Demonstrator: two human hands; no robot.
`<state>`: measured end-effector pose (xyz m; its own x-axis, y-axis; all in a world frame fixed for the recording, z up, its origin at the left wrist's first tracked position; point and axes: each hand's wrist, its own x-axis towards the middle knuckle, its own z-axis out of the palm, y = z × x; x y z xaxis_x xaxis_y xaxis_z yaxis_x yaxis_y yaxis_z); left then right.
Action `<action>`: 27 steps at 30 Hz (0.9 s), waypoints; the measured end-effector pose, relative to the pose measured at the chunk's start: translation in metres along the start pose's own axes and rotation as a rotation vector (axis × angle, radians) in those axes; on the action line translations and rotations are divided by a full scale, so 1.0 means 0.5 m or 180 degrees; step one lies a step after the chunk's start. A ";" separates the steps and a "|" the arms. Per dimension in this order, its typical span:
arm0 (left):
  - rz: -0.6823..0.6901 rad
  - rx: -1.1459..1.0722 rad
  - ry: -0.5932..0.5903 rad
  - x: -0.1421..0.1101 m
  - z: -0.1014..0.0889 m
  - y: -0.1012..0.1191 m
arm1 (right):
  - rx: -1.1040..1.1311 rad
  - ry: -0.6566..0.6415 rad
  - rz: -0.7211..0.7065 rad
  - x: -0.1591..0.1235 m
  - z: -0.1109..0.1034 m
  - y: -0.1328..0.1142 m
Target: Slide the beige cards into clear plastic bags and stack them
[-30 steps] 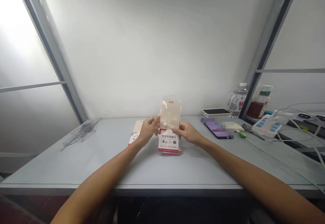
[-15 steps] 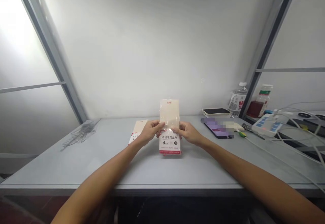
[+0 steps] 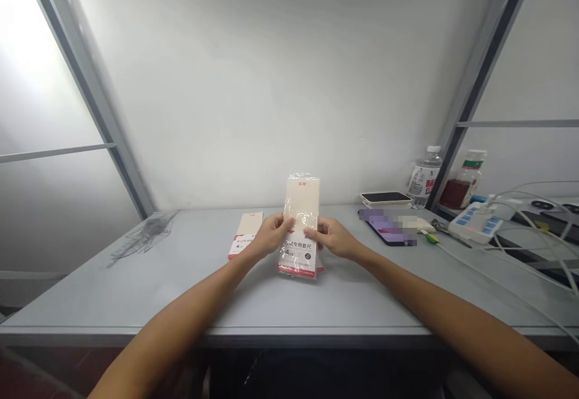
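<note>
Step in hand on my feed: clear-bagged ruler set held upright at the front of the grey table, base at or just above it, can't tell which. Left hand and right hand are both closed on its sides, fingers curled. Label reads 试专用套尺, first character behind the left hand, plus 4件 and 20. Matching pack lies just left.

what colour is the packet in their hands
The packet is cream above, white with red edging below; best in the head view.
</note>
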<state>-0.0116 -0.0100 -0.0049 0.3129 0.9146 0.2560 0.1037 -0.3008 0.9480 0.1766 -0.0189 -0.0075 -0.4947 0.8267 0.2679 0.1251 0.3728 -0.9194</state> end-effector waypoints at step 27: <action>-0.1662 0.3676 0.0810 0.010 -0.137 0.009 | -0.1849 0.0086 0.1005 0.019 -0.090 0.039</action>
<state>-0.0740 0.0118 0.0136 -0.1857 0.9810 0.0564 0.9494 0.1644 0.2675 0.2130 0.0149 -0.0099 -0.3373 0.9410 0.0250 0.7079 0.2711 -0.6522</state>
